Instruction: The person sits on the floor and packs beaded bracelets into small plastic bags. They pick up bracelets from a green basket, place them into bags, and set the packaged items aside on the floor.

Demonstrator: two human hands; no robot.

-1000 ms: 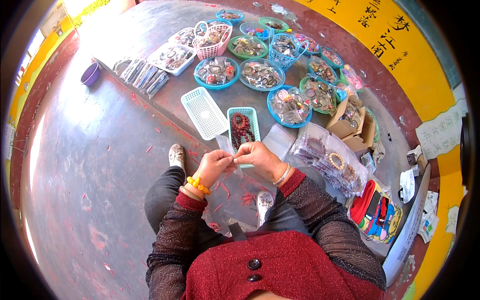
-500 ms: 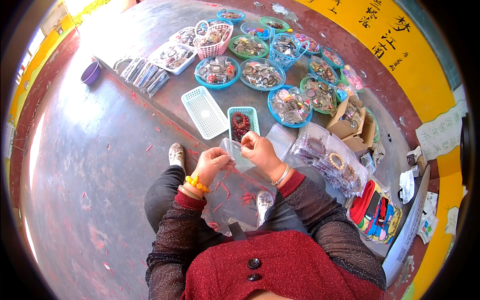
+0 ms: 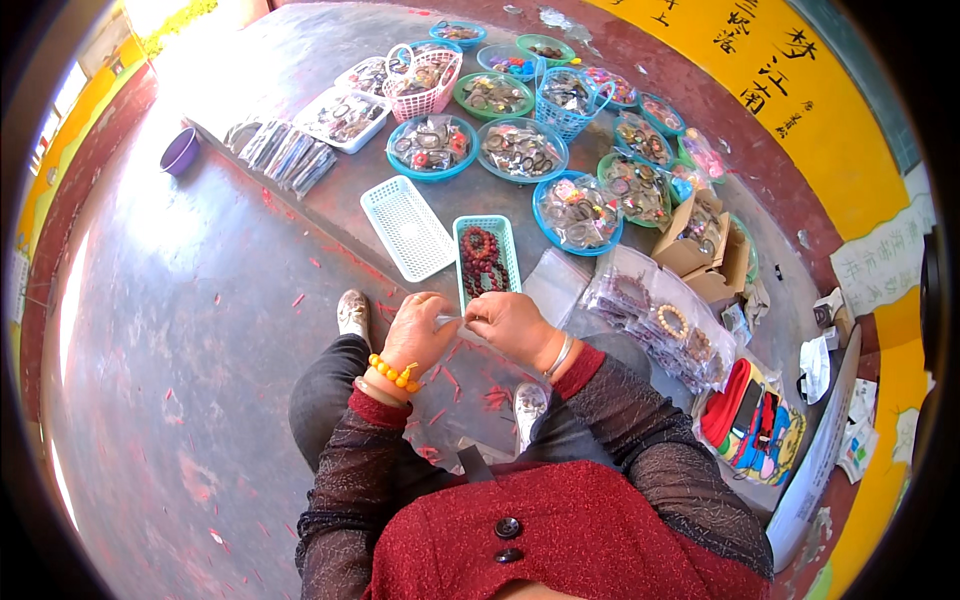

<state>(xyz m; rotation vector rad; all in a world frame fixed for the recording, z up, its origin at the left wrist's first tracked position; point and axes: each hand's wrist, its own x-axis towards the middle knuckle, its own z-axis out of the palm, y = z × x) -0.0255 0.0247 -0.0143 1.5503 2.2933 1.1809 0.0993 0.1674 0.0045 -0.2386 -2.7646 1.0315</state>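
My left hand (image 3: 420, 328) and my right hand (image 3: 512, 325) are close together in front of my knees, fingers pinched. Between their fingertips shows a small edge of a clear plastic bag (image 3: 447, 321); the rest of it is hidden by the hands or seen edge-on. Just beyond my hands stands a light green basket (image 3: 507, 238) with dark red bead bracelets (image 3: 483, 262) in it. Left of that lies a white perforated basket (image 3: 408, 226) with nothing in it. A stack of flat clear bags (image 3: 556, 284) lies to the right of the beads.
Bagged bracelets (image 3: 668, 325) are spread beside my right knee. Farther off are several round bowls of packed trinkets (image 3: 522, 148), a pink handled basket (image 3: 423, 100) and an open cardboard box (image 3: 684, 255). A purple bowl (image 3: 181, 152) sits far left. A raised step edge (image 3: 290, 215) crosses the floor.
The clear bag, spread out and visible between my hands before, is now mostly out of sight. My right hand has lowered slightly and turned with its back up.
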